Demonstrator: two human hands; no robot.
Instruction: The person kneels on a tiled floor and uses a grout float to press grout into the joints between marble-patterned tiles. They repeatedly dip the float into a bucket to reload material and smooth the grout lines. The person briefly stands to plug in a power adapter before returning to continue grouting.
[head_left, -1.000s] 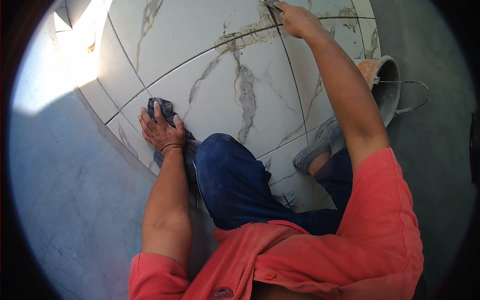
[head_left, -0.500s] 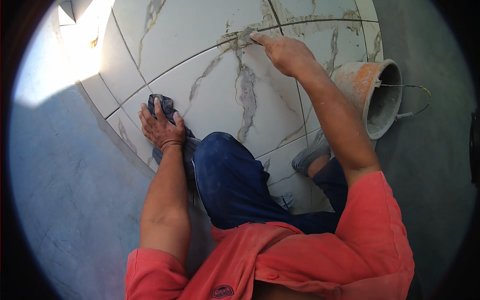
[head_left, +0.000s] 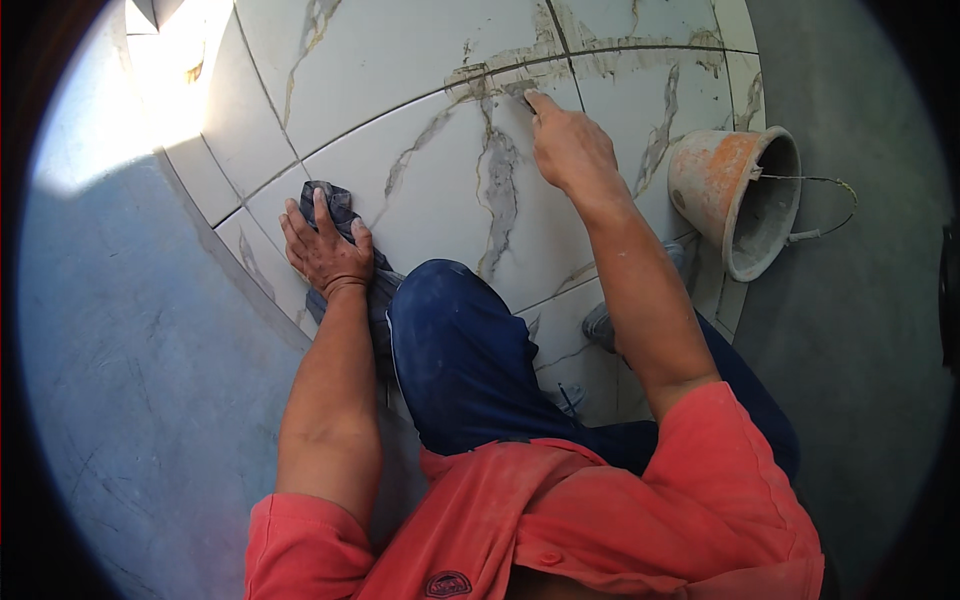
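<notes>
head | left head-worn fisheye | faces down past near shirt [head_left: 620, 525] | tiles [head_left: 430, 195] farther off

Glossy, smooth white tiles with grey marbling [head_left: 425, 215] are reflecting light; rough beige-grey smears [head_left: 468, 72] are dulling their joints. A crumpled dark-grey cloth [head_left: 341, 202] is looking matt; a round orange-and-grey bucket [head_left: 710, 180] is showing rough, crusted sides.

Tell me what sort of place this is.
Probably a building space being finished: paste-like smears on the marble-patterned tiles, a grimy bucket, and plain grey floor beyond the tiles.
</notes>
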